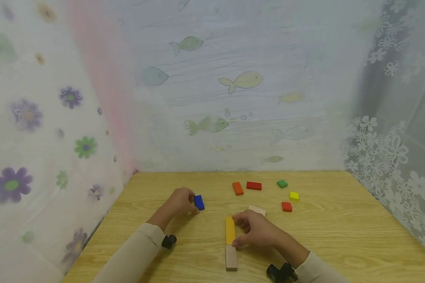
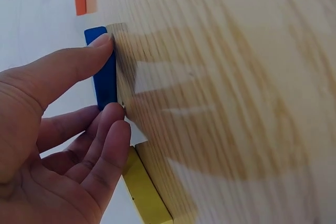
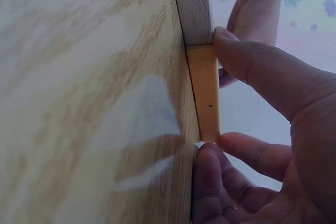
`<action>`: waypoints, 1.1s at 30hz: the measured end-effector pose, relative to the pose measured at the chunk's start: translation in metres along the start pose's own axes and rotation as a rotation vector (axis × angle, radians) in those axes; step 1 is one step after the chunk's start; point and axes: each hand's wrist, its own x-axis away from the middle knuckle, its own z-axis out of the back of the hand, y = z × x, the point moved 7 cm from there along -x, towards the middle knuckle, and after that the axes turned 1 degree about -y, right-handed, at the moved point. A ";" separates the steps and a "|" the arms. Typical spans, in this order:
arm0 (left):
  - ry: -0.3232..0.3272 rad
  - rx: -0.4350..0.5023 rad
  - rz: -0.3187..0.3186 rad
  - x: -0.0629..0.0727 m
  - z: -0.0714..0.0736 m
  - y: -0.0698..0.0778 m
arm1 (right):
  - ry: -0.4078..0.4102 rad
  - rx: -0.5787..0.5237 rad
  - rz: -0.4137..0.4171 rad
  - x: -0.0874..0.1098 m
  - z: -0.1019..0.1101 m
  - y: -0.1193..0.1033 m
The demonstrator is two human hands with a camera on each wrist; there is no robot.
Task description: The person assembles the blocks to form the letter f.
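Note:
A blue block (image 1: 198, 202) is at the left of the tabletop, and my left hand (image 1: 180, 201) pinches it by its ends between thumb and fingers. The left wrist view shows the thumb at one end of the blue block (image 2: 106, 74) and fingertips at the other. My right hand (image 1: 257, 230) holds a yellow-orange block (image 1: 230, 231), thumb near its close end and fingers at its far end. That block lies end to end with a plain wooden block (image 1: 231, 258), the two touching in a line, as the right wrist view of the yellow-orange block (image 3: 206, 90) confirms.
Behind the right hand lies a pale striped block (image 1: 257, 210), partly hidden. Farther back are an orange block (image 1: 238, 188) and a dark red block (image 1: 254, 186). To the right sit small green (image 1: 281, 184), yellow (image 1: 294, 196) and red (image 1: 286, 206) blocks. Patterned curtains (image 1: 212, 86) border the table.

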 end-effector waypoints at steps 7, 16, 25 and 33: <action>0.004 0.067 -0.011 -0.001 -0.002 -0.002 | -0.001 -0.003 0.000 -0.001 -0.001 0.001; -0.008 0.119 -0.063 -0.005 -0.006 0.012 | -0.005 -0.007 -0.011 -0.002 -0.001 0.000; -0.029 0.151 -0.128 -0.009 -0.014 0.029 | -0.007 -0.004 -0.009 -0.001 0.000 -0.001; -0.065 0.154 -0.155 -0.013 -0.025 0.041 | -0.001 0.010 0.003 -0.001 0.001 -0.002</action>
